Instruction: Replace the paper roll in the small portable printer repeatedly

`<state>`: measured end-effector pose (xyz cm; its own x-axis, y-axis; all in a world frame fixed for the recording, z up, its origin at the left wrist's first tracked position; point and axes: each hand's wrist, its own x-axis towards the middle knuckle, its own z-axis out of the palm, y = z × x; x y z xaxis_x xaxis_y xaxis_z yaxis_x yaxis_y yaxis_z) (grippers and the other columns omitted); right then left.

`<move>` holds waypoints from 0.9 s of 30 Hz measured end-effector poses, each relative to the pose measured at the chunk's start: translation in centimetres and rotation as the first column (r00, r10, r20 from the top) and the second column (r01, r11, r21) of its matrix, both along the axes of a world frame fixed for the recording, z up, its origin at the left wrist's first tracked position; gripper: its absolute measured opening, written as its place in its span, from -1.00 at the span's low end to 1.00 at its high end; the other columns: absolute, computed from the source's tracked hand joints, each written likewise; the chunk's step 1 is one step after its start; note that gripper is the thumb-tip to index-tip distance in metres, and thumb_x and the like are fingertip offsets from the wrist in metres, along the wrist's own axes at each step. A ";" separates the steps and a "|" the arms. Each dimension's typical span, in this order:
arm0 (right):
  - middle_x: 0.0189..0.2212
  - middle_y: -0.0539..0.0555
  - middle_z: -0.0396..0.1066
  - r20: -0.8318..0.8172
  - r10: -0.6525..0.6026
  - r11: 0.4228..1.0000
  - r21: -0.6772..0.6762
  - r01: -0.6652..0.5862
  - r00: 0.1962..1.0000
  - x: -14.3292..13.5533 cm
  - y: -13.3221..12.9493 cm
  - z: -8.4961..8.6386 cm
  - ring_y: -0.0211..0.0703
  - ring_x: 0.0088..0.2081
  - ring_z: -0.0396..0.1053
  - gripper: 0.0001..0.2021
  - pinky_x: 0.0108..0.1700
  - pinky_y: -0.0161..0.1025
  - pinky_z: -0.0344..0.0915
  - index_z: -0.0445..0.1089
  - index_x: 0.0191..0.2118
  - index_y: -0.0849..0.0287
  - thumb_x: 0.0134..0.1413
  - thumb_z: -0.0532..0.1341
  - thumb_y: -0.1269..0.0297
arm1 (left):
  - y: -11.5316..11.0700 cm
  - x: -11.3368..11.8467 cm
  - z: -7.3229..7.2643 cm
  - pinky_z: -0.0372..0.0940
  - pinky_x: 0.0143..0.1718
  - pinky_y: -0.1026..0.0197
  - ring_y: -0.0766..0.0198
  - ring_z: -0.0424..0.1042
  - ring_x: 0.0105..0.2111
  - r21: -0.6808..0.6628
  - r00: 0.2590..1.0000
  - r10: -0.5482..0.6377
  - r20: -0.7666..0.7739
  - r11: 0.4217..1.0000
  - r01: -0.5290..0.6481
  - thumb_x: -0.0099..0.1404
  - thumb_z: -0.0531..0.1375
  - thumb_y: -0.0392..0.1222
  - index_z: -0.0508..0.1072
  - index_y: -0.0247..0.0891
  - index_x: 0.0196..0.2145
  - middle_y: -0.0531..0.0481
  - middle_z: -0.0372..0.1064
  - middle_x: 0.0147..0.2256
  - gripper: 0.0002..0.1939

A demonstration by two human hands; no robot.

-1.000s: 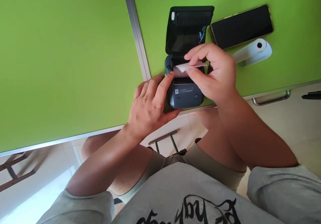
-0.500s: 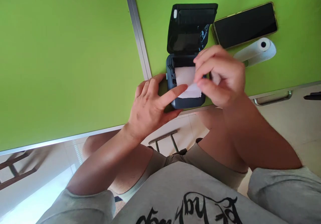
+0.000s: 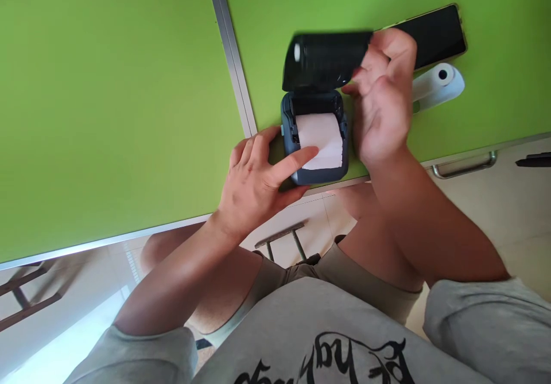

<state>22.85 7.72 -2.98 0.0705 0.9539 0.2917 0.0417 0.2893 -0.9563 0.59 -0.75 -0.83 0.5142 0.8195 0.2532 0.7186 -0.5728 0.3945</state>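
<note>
A small dark blue label printer [image 3: 323, 176] sits near the table's front edge with a paper roll [image 3: 319, 128] inside it. Around its left side my left hand [image 3: 258, 177] is closed, the index finger pressing on the paper and the thumb at the front. The black lid [image 3: 329, 57] is raised and tilted, slightly blurred. At its right edge my right hand [image 3: 385, 97] grips the lid with the fingers, the tips partly hidden. Behind that hand lie a white paper roll [image 3: 430, 85] and a black phone [image 3: 439, 34], which it partly covers.
The green table [image 3: 107, 114] has a metal strip [image 3: 232, 57] running across it. Below its front edge is a drawer handle [image 3: 465, 169]. My legs and a stool-like frame [image 3: 282, 235] are under the table.
My right hand has left the paper and moved up to the lid. The lid has swung partly down towards the printer. My left hand stays on the printer and paper.
</note>
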 end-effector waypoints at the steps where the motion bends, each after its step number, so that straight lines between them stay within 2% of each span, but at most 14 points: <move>1: -0.06 0.07 0.44 -0.045 -0.018 1.000 0.023 0.019 0.999 0.0 0.0 0.0 0.06 0.03 0.44 -0.44 0.04 0.08 0.35 0.17 0.03 -0.08 0.07 0.12 -0.35 | 0.0 0.0 0.0 0.30 0.13 -0.19 -0.19 0.37 0.20 0.001 1.000 0.000 -0.004 1.000 0.000 0.43 0.27 0.15 0.33 0.14 0.33 -0.34 0.27 0.22 -0.44; 3: -0.21 0.05 0.43 -0.129 -0.019 0.997 0.078 0.030 0.991 -0.1 -0.2 0.0 -0.02 -0.08 0.46 -0.63 -0.05 0.00 0.35 0.29 -0.05 -0.03 0.26 0.11 -0.19 | 0.0 0.0 0.0 0.29 0.14 -0.20 -0.20 0.37 0.21 0.004 1.000 0.000 -0.014 1.000 0.000 0.43 0.28 0.14 0.33 0.13 0.33 -0.35 0.27 0.22 -0.43; 5: -0.26 0.03 0.43 -0.149 0.016 0.994 0.107 0.000 0.989 -0.1 -0.3 -0.1 -0.10 -0.14 0.47 -0.71 -0.05 -0.06 0.35 0.38 -0.12 0.02 0.32 0.15 -0.08 | -0.1 0.0 0.0 0.29 0.15 -0.19 -0.18 0.36 0.22 0.012 1.000 0.003 -0.021 1.000 -0.003 0.43 0.27 0.13 0.32 0.14 0.33 -0.34 0.27 0.23 -0.43; 9: -0.17 0.04 0.52 -0.030 0.132 0.982 0.138 -0.127 0.991 0.3 -0.6 0.1 -0.08 -0.09 0.48 -0.66 0.04 -0.06 0.40 0.50 -0.12 0.03 0.10 0.40 -0.06 | -0.1 0.2 0.1 0.28 0.18 -0.17 -0.14 0.36 0.25 0.030 1.000 0.005 -0.023 1.000 -0.004 0.44 0.26 0.10 0.25 0.06 0.38 -0.35 0.29 0.24 -0.38; 11: -0.09 0.02 0.54 0.128 0.214 0.970 0.090 -0.226 0.968 0.8 -0.7 0.8 -0.03 -0.03 0.49 -0.59 0.08 -0.01 0.43 0.50 -0.05 -0.01 0.02 0.45 -0.06 | 0.0 0.2 0.2 0.28 0.20 -0.14 -0.15 0.37 0.23 0.026 1.000 0.007 -0.024 1.000 -0.006 0.41 0.28 0.11 0.18 -0.07 0.44 -0.38 0.32 0.22 -0.26; 14: 0.01 0.01 0.52 0.366 0.348 0.936 -0.081 -0.343 0.863 1.4 -0.8 3.0 0.05 0.05 0.48 -0.60 0.16 0.09 0.44 0.47 0.00 -0.05 0.06 0.43 0.01 | 0.1 0.2 0.2 0.28 0.22 -0.12 -0.15 0.40 0.21 0.018 0.999 0.010 -0.030 1.000 -0.010 0.36 0.32 0.14 0.15 -0.18 0.45 -0.39 0.33 0.22 -0.15; 16: 0.04 -0.01 0.52 0.454 0.402 0.915 -0.169 -0.365 0.796 1.7 -0.7 4.4 0.07 0.07 0.47 -0.63 0.17 0.12 0.45 0.47 0.00 -0.07 0.05 0.42 0.15 | 0.1 0.2 0.3 0.28 0.22 -0.13 -0.16 0.40 0.21 0.019 0.999 0.011 -0.036 1.000 -0.010 0.35 0.32 0.14 0.17 -0.17 0.44 -0.39 0.33 0.22 -0.16; 18: 0.05 -0.02 0.52 0.495 0.430 0.902 -0.197 -0.385 0.755 1.8 -0.6 5.0 0.07 0.05 0.48 -0.63 0.15 0.11 0.46 0.46 0.00 -0.08 0.04 0.41 0.23 | 0.2 0.2 0.3 0.29 0.21 -0.14 -0.17 0.41 0.22 0.022 0.999 0.014 -0.039 1.000 -0.013 0.33 0.33 0.13 0.18 -0.16 0.43 -0.39 0.33 0.23 -0.17; 21: 0.07 -0.01 0.50 0.476 0.423 0.903 -0.144 -0.406 0.771 1.4 -0.6 4.4 0.04 0.08 0.46 -0.61 0.20 0.07 0.45 0.43 0.03 -0.07 0.06 0.39 0.16 | 0.2 0.2 0.1 0.30 0.20 -0.14 -0.19 0.42 0.21 0.029 0.999 0.018 -0.031 0.999 -0.017 0.33 0.32 0.14 0.18 -0.23 0.43 -0.42 0.34 0.23 -0.15; 25: 0.01 0.04 0.48 0.435 0.268 0.952 0.018 -0.305 0.860 0.7 -1.4 2.7 -0.02 0.06 0.44 -0.65 0.23 0.02 0.41 0.39 0.00 -0.03 0.27 0.19 -0.13 | 0.2 0.2 -0.1 0.29 0.23 -0.12 -0.20 0.42 0.22 0.013 0.999 0.033 0.013 0.999 -0.033 0.31 0.33 0.22 -0.01 -0.44 0.48 -0.48 0.34 0.26 0.06; 27: -0.02 0.07 0.48 0.427 0.237 0.957 0.053 -0.286 0.873 0.5 -1.7 2.4 -0.02 0.04 0.45 -0.62 0.20 0.03 0.40 0.38 0.00 0.00 0.32 0.13 -0.16 | 0.2 0.3 -0.1 0.26 0.26 -0.13 -0.23 0.40 0.25 -0.019 0.999 0.048 0.022 0.999 -0.047 0.29 0.33 0.26 -0.07 -0.43 0.50 -0.47 0.32 0.28 0.12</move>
